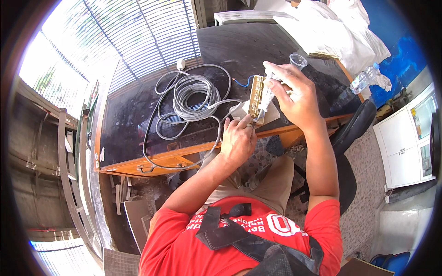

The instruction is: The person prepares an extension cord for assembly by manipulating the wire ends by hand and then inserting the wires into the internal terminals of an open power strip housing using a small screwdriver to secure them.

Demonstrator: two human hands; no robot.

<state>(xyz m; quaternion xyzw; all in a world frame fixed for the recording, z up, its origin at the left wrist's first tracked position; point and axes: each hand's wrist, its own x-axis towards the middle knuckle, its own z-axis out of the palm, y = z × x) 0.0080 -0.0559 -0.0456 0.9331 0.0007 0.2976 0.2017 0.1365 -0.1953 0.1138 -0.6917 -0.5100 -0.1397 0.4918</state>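
A long narrow power strip (256, 97) lies at the table's front edge, its brass-coloured inside showing and a short blue wire (242, 84) sticking out at the far end. My left hand (238, 141) steadies its near end with the fingertips. Above the strip, my right hand (294, 95) pinches a white, tapering tube-like thing (266, 98), its tip pointing down along the strip's right side. Part of that tube is hidden by my fingers. A flat piece of cardboard (272, 114) lies beneath the strip. Left of it, a grey cable (198, 102) rests in a loose coil.
The black tabletop (230, 43) has a wooden drawer front (133, 167). A clear plastic cup (298, 61) stands beyond my right hand. Farther right are a plastic bottle (364, 79), white sacks (343, 34) and a black chair (354, 129). A white plug (181, 64) lies near the barred window.
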